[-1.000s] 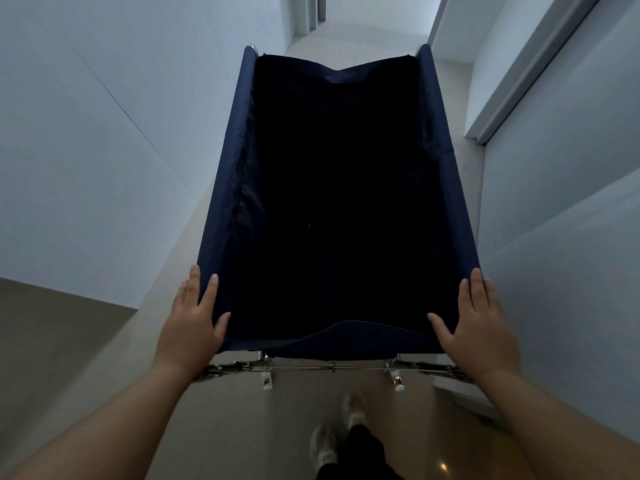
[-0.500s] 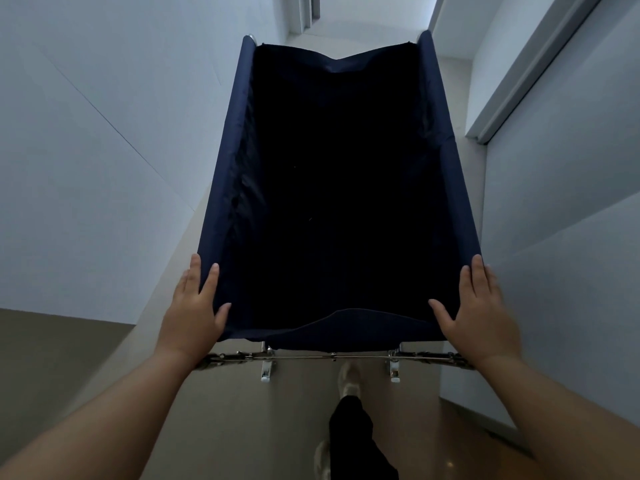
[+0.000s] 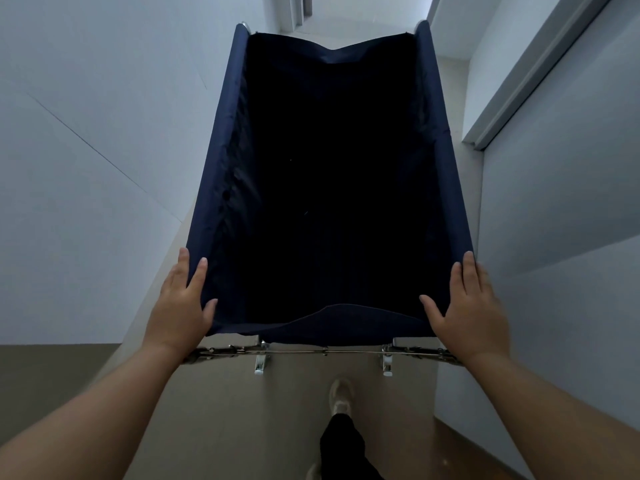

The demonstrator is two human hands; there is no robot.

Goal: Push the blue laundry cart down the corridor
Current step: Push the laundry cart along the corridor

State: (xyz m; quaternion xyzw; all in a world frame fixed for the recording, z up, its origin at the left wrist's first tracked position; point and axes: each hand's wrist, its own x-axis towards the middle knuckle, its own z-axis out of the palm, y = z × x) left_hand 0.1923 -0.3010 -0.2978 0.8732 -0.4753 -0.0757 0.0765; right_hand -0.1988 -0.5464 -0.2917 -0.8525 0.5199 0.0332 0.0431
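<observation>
The blue laundry cart (image 3: 221, 157) fills the middle of the head view, a deep navy fabric bin on a metal frame (image 3: 322, 350); its inside is dark and looks empty. My left hand (image 3: 180, 306) grips the cart's near left corner, thumb inside the rim and fingers along the outer side. My right hand (image 3: 467, 306) grips the near right corner the same way. Both forearms reach in from the bottom corners.
A white wall (image 3: 86, 150) runs close along the left and another (image 3: 561, 202) along the right, with a door frame (image 3: 512, 95) ahead on the right. The beige corridor floor (image 3: 339, 20) continues beyond the cart. My foot (image 3: 341, 396) steps behind the frame.
The cart has rolled forward along the corridor with both hands staying on its near corners. The walls have slid past and my legs have swapped steps behind the frame.
</observation>
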